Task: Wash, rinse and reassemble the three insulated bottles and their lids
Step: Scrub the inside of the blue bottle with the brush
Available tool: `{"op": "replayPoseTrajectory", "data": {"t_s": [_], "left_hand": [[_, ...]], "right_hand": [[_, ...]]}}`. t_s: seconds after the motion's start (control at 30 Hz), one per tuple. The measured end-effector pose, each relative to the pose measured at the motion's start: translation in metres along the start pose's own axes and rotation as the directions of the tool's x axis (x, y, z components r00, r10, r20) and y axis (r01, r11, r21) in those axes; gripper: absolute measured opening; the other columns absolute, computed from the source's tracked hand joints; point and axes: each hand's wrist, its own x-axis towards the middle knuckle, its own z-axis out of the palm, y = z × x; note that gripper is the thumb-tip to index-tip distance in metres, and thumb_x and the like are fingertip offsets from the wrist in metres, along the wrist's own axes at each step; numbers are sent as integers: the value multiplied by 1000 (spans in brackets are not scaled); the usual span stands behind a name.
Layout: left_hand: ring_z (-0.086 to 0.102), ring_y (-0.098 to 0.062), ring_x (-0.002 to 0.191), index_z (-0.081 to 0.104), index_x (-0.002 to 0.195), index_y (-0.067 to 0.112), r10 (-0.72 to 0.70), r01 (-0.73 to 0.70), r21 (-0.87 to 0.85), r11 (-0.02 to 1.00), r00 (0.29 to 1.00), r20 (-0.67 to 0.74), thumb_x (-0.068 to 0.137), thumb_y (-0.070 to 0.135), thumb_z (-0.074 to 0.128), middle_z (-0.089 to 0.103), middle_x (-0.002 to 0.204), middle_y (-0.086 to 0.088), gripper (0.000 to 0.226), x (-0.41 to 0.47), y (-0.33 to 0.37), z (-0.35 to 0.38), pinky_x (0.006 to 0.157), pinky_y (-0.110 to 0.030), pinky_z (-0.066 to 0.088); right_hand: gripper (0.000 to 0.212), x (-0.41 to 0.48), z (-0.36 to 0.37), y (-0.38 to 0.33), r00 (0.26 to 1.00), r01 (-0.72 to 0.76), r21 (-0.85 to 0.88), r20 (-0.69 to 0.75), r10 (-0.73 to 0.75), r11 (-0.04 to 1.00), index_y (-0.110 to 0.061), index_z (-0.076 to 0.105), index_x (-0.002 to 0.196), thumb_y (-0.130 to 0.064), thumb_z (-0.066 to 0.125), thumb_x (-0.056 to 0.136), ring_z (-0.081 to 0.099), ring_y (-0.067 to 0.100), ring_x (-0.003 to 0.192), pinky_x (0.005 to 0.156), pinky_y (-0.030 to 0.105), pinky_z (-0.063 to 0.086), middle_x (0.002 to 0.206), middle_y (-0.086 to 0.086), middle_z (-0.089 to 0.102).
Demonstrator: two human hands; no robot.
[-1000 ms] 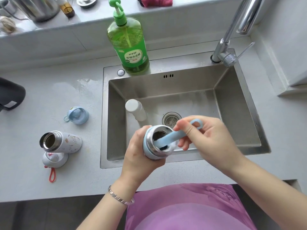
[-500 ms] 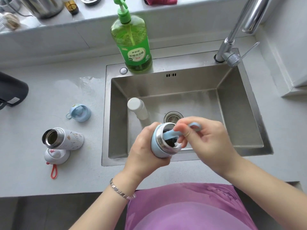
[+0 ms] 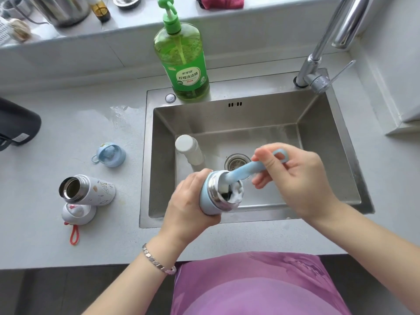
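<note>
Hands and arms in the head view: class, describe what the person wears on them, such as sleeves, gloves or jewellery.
Both forearms are bare, with no sleeves in view, and neither the left hand nor the right hand wears a glove. A silver bracelet of small faceted links circles the left wrist. No ring is visible.

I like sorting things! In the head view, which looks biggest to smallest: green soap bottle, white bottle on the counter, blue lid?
Biggest: green soap bottle.
Middle: white bottle on the counter.
Smallest: blue lid.

White bottle (image 3: 189,150) blocks the sink (image 3: 325,144) floor's left; its right side offers passage
</note>
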Motion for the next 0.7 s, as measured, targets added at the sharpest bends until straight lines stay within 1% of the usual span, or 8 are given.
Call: {"op": "replayPoseTrajectory", "data": {"t_s": [0.1, 0.23, 0.33, 0.4, 0.53, 0.6, 0.67, 0.7], "left_hand": [[55, -18, 93, 43, 115, 35, 13, -10, 40, 999, 998, -68, 49, 19, 79, 53, 104, 16, 77, 9, -2, -7, 80, -33, 46], [53, -21, 93, 40, 115, 38, 2, -5, 54, 999, 999, 43, 49, 17, 78, 51, 103, 14, 80, 3, 5, 0, 77, -35, 46], [52, -21, 95, 45, 120, 32, 66, -73, 145, 987, 996, 56, 49, 17, 77, 55, 109, 8, 79, 6, 1, -2, 77, -29, 39], [51, -19, 94, 50, 122, 25, 27, -30, 159, 987, 999, 17, 49, 14, 81, 56, 110, 6, 80, 13, -2, -6, 76, -28, 36], [50, -20, 89, 51, 121, 23, 35, -44, 249, 967, 999, 42, 47, 13, 81, 57, 106, 5, 80, 14, -8, -5, 74, -29, 36], [54, -25, 83, 47, 117, 25, 105, -119, 322, 939, 993, 60, 43, 15, 80, 59, 102, 2, 82, 11, -17, -5, 71, -35, 43], [55, -27, 82, 44, 115, 27, 124, -129, 334, 934, 992, 36, 41, 14, 82, 60, 101, 0, 84, 10, -21, -8, 71, -38, 45], [55, -27, 81, 44, 115, 27, 129, -128, 331, 935, 991, 20, 41, 13, 83, 60, 101, 0, 85, 11, -22, -9, 71, -37, 45]], "right_hand": [[27, -13, 0, -1, 991, 104, -76, 89, -97, 992, -17, 63, 77, -39, 51, 89, 62, 6, 45, 51, 14, 49, 51, 0, 63], [16, -5, 0, -6, 999, 39, 62, 24, -41, 997, -21, 62, 75, -31, 57, 87, 64, 13, 45, 49, 19, 51, 54, 8, 65], [15, -1, -14, -4, 996, 85, -136, -2, -86, 987, -27, 60, 76, -26, 55, 90, 64, 7, 47, 52, 15, 51, 67, -1, 69], [19, -9, -14, -5, 998, 47, -155, 43, -41, 987, -24, 61, 74, -29, 53, 91, 64, 6, 47, 53, 14, 50, 63, 0, 68], [17, -3, -10, -21, 986, -136, 1, 100, 135, 991, -14, 64, 71, -25, 60, 83, 66, 16, 47, 52, 21, 53, 59, 9, 68], [11, 10, -22, -24, 926, -252, -221, 226, 301, 942, -16, 66, 73, -14, 65, 84, 64, 13, 45, 52, 17, 52, 57, 7, 68], [14, 18, -32, -22, 791, -202, -590, 373, 485, 782, -21, 68, 79, -14, 59, 87, 57, 4, 40, 50, 12, 46, 55, -1, 67], [17, 19, -33, -20, 727, -136, -698, 412, 549, 703, -23, 69, 81, -17, 55, 89, 52, 2, 39, 48, 12, 43, 55, -4, 66]]}}
